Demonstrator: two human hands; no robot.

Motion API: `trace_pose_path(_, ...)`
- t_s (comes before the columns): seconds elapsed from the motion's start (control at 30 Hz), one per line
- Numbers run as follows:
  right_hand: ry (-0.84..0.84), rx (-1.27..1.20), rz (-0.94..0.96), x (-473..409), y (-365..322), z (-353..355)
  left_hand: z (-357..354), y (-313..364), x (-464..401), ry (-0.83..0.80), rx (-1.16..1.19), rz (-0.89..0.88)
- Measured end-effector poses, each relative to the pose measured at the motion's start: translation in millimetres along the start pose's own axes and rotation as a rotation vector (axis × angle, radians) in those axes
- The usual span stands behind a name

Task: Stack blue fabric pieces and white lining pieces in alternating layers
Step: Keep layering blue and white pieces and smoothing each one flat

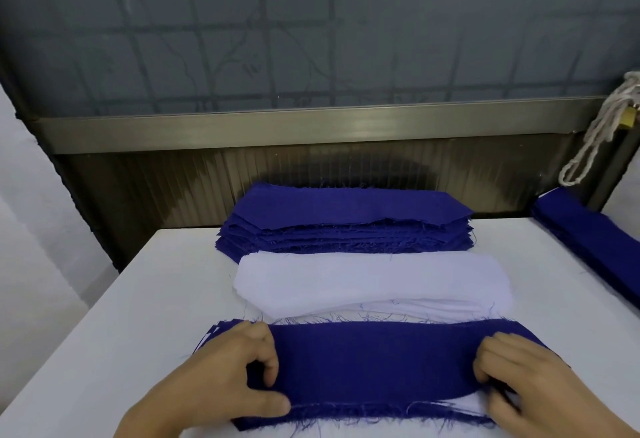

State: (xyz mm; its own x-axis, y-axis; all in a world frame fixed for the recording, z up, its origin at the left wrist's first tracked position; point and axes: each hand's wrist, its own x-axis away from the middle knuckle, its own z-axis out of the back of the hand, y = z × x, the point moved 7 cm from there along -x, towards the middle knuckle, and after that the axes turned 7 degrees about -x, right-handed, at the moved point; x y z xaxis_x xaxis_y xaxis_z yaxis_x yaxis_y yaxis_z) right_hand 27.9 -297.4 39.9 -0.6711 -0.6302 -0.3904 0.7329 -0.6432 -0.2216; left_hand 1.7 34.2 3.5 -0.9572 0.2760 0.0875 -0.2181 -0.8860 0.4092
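A layered stack (374,361) lies at the near edge of the white table, a blue fabric piece on top and white lining showing at its lower right (467,403). My left hand (225,378) pinches the top blue piece at its left end, thumb along the near edge. My right hand (530,382) grips the right end, fingers curled over the fabric. Behind lies a pile of white lining pieces (374,282), and further back a tall pile of blue fabric pieces (346,223).
The white table (138,316) ends at a dark ribbed wall panel (311,167) behind the piles. Another blue fabric pile (588,240) sits at the right edge. A white cord and padlock (602,126) hang at the right.
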Motion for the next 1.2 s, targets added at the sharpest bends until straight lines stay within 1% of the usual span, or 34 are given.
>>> trace_pose_path(0.1,-0.037,-0.042,-0.007,1,0,0,1,1,-1,0.017,0.038,-0.001)
trace_pose_path(0.2,-0.054,-0.068,-0.004,2,5,-2,3,1,-2,0.087,0.030,0.021)
trace_pose_path(0.3,-0.054,-0.136,-0.082,-1,15,-6,7,5,-2,0.185,0.015,-0.003)
trace_pose_path(0.33,-0.065,-0.145,-0.109,-4,17,-8,7,8,-2,0.195,0.010,-0.020)
trace_pose_path(0.47,-0.212,-0.189,-0.198,-10,24,-22,0,10,-6,0.129,-0.032,-0.038)
trace_pose_path(0.53,-0.278,-0.168,-0.226,-7,31,-23,0,5,-4,0.100,-0.012,-0.021)
trace_pose_path(0.6,-0.332,-0.126,-0.263,-4,39,-20,4,0,-2,0.103,0.011,0.004)
trace_pose_path(0.73,-0.379,0.001,-0.322,-12,51,-16,13,0,-7,0.200,-0.050,0.036)
trace_pose_path(0.8,-0.342,0.038,-0.323,-26,51,-13,20,6,-14,0.267,-0.104,0.022)
trace_pose_path(0.87,-0.259,0.038,-0.320,-43,51,-9,30,11,-23,0.336,-0.164,0.016)
trace_pose_path(1.0,0.002,-0.022,-0.293,-83,58,-3,58,16,-53,0.547,-0.267,0.056)
trace_pose_path(1.07,0.121,-0.007,-0.291,-104,68,-1,72,18,-75,0.630,-0.315,0.070)
trace_pose_path(1.13,0.173,0.026,-0.298,-127,79,0,82,18,-101,0.642,-0.371,0.086)
trace_pose_path(1.2,0.172,0.046,-0.291,-147,90,-2,87,14,-128,0.603,-0.413,0.095)
